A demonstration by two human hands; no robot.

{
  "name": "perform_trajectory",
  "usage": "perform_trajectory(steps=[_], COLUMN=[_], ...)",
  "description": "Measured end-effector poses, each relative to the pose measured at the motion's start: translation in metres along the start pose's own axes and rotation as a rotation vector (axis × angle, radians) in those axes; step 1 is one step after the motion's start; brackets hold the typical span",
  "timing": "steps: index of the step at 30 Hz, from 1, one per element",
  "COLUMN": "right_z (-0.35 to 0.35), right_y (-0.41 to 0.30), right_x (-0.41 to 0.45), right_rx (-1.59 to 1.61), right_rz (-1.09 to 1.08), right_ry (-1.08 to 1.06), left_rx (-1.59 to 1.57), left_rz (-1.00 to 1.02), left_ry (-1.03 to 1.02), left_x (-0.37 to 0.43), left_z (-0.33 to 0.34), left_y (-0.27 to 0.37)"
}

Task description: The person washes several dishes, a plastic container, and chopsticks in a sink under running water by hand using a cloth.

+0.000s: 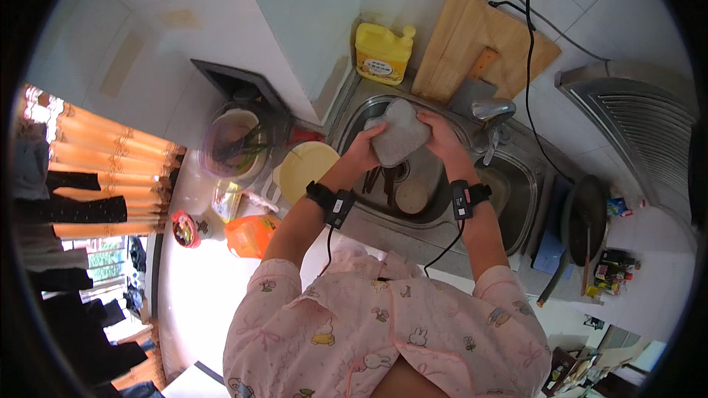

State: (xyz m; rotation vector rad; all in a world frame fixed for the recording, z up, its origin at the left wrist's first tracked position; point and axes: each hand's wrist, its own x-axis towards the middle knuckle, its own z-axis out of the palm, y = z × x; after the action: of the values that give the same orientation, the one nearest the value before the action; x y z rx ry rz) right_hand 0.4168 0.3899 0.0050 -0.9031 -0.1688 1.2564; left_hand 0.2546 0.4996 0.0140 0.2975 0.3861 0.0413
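A grey cloth-like pad, perhaps a dishcloth or scouring pad, is held between both hands above the larger steel sink basin. My left hand grips its left edge, and my right hand has hold of its right edge. Below, near the drain, lie several dark chopsticks or sticks and a round pale bowl or lid. A steel faucet stands right of the hands.
A yellow detergent jug, a wooden cutting board and a cleaver stand behind the sink. A yellow basin and an orange bag are at left. A wok rests at right, past the smaller sink basin.
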Motion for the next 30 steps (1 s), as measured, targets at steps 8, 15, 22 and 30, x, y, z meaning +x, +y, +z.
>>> perform_trajectory(steps=[8, 15, 22, 30], right_z=[0.057, 0.085, 0.068, 0.078], right_y=[-0.047, -0.072, -0.086, -0.088], right_x=[0.045, 0.081, 0.100, 0.098], right_rx=[-1.219, -1.461, -1.771, -1.890], right_rz=[-0.564, -0.740, -0.669, -0.604], right_ry=[0.647, 0.584, 0.449, 0.425], left_rx=[0.267, 0.164, 0.107, 0.016], left_rz=[0.218, 0.129, 0.177, 0.167], left_ry=[-0.038, -0.062, -0.056, -0.097], left_x=[0.082, 0.102, 0.121, 0.129], left_z=[-0.045, 0.015, 0.019, 0.014], left_y=[0.045, 0.083, 0.093, 0.096])
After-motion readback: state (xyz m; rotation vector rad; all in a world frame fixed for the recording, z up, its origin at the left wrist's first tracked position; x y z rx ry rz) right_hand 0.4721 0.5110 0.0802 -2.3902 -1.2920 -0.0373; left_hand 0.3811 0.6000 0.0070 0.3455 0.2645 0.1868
